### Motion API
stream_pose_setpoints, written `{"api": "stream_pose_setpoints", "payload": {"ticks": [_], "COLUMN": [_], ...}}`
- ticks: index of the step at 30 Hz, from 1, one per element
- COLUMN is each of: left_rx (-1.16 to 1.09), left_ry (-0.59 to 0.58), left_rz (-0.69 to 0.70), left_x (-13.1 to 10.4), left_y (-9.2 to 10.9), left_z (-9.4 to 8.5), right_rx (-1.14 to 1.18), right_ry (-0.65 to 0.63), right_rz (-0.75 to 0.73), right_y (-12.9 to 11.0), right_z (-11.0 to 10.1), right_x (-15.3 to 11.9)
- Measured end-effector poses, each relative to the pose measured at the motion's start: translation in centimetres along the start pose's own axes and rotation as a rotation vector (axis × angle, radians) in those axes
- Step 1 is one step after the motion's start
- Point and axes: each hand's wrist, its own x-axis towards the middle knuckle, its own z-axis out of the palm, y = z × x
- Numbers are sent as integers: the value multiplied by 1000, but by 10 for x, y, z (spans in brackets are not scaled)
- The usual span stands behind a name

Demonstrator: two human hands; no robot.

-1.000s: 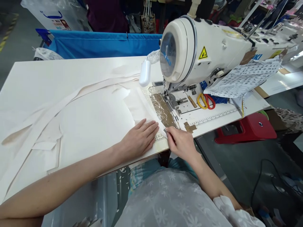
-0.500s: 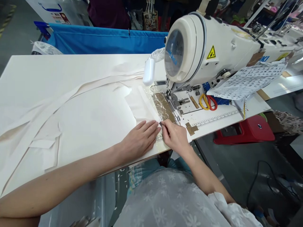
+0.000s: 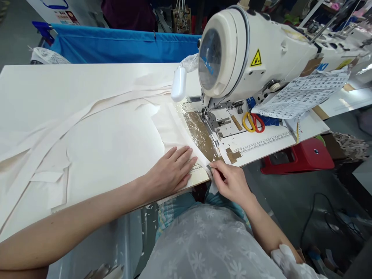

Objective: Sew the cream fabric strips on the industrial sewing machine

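My left hand [image 3: 171, 170] lies flat, fingers stretched, on the near end of a white fabric piece [image 3: 171, 128] on the table. At the table's front edge my right hand [image 3: 229, 179] is closed in a pinch. A small flat grey piece [image 3: 209, 166] shows at its fingertips, against the fabric's narrow edge; its kind is too small to make out. To the right of the fabric stands a white sewing machine [image 3: 226, 50], its needle area above the brown taped plate [image 3: 200, 130].
Long white fabric strips [image 3: 87, 110] stretch across the table's left side. Scissors with yellow and red handles [image 3: 253, 122] lie under the machine arm beside a wooden-handled tool [image 3: 236, 123]. A printed sheet [image 3: 302, 95] hangs at right, above a red stool [image 3: 299, 157].
My right hand has slid right and toward me along the fabric edge, away from my left hand, with the grey piece at its fingertips. My left hand stays on the fabric.
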Motion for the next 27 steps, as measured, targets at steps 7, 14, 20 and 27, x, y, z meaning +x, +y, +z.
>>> {"api": "stream_pose_setpoints", "payload": {"ticks": [7,14,20,27], "left_rx": [15,23,4,-25], "left_ry": [-14,-3,0,101], "left_rz": [55,59,42,-39], "left_x": [0,1,2,5], "left_y": [1,1,3,-9], "left_z": [-2,-3,-4,2], "right_rx": [27,-108,-131,-153], "right_ry": [82,4,-100,-3], "right_rz": [-8,-69,-105,-79], "right_y": [2,0,10,6], "right_z": [10,7,-14,3], "right_x": [6,11,-8,12]}}
